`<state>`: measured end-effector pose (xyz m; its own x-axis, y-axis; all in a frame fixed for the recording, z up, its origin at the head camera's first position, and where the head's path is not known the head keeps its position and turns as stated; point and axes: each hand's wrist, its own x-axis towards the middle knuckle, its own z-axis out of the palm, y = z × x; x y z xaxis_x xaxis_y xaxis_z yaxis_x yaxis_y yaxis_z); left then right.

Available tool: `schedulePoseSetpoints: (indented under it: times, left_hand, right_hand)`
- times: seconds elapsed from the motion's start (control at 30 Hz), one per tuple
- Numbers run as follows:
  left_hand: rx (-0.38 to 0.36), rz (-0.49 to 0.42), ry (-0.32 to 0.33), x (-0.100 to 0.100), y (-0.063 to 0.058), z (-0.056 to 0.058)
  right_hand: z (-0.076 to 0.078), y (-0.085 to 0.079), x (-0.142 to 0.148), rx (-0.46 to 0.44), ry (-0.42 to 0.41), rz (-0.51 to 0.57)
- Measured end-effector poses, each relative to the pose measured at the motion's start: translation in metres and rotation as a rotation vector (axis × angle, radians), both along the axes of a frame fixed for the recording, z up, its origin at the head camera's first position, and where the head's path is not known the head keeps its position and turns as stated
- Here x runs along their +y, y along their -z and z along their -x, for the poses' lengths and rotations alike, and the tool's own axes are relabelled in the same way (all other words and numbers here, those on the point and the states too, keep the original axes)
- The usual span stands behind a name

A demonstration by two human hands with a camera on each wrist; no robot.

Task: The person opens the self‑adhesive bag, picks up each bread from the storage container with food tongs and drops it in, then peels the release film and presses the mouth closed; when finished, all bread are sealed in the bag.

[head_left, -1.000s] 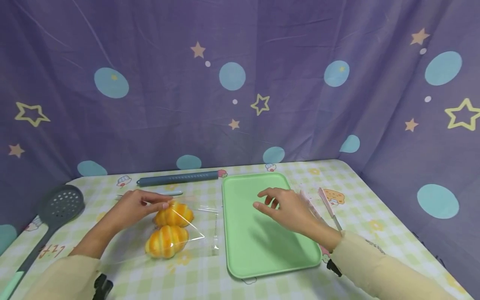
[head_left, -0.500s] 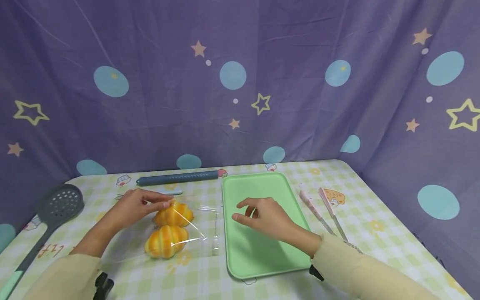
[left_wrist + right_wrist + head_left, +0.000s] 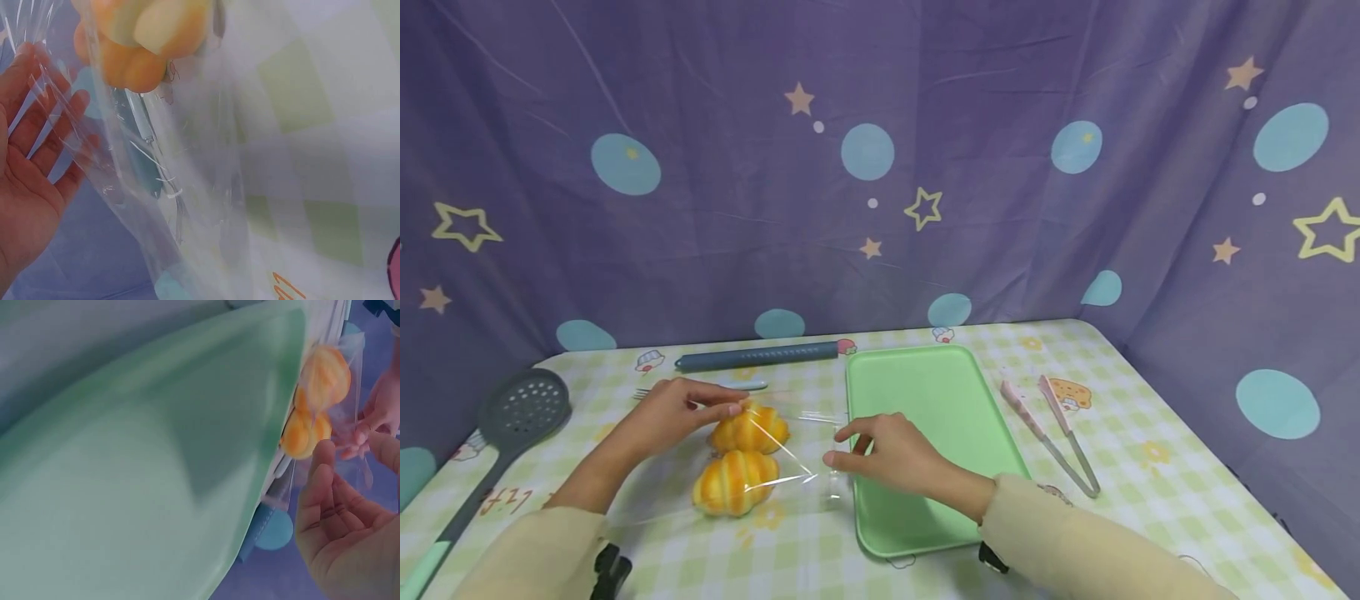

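Two bread rolls, orange and yellow, lie inside a clear plastic bag [image 3: 808,433]: a far roll [image 3: 751,429] and a near roll [image 3: 736,483]. My left hand [image 3: 673,421] pinches the film of the bag between thumb and fingers beside the far roll; the left wrist view shows the film lifted and gathered at the fingertips. At the bag's right end hovers my right hand [image 3: 887,454], thumb and forefinger apart, nothing seen between them. It is above the left rim of the green tray [image 3: 925,383]. Whether its fingertips touch the film I cannot tell.
Tongs [image 3: 1060,437] with pink tips lie right of the tray. A dark slotted skimmer [image 3: 523,408] lies at the far left. Behind the bag are a blue-grey bar-shaped tool [image 3: 756,357] and a fork [image 3: 748,386], partly covered by my left hand.
My right hand has moved left across the tray to the bag's right end, uncovering the tongs. The left hand and the rolls have stayed in place.
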<state>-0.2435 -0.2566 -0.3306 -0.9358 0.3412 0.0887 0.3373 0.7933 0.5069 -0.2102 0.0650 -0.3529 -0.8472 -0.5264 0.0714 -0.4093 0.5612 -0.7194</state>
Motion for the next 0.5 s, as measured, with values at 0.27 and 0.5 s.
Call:
schedulePoseSetpoints:
  times: [0.27, 0.5]
  left_hand:
    - [0.011, -0.002, 0.009, 0.001, 0.001, 0.0]
    - [0.019, -0.008, 0.013, 0.0, 0.001, -0.001]
  right_hand:
    - [-0.007, 0.004, -0.024, -0.109, 0.019, 0.015]
    - [-0.009, 0.009, -0.038, -0.225, 0.076, 0.014]
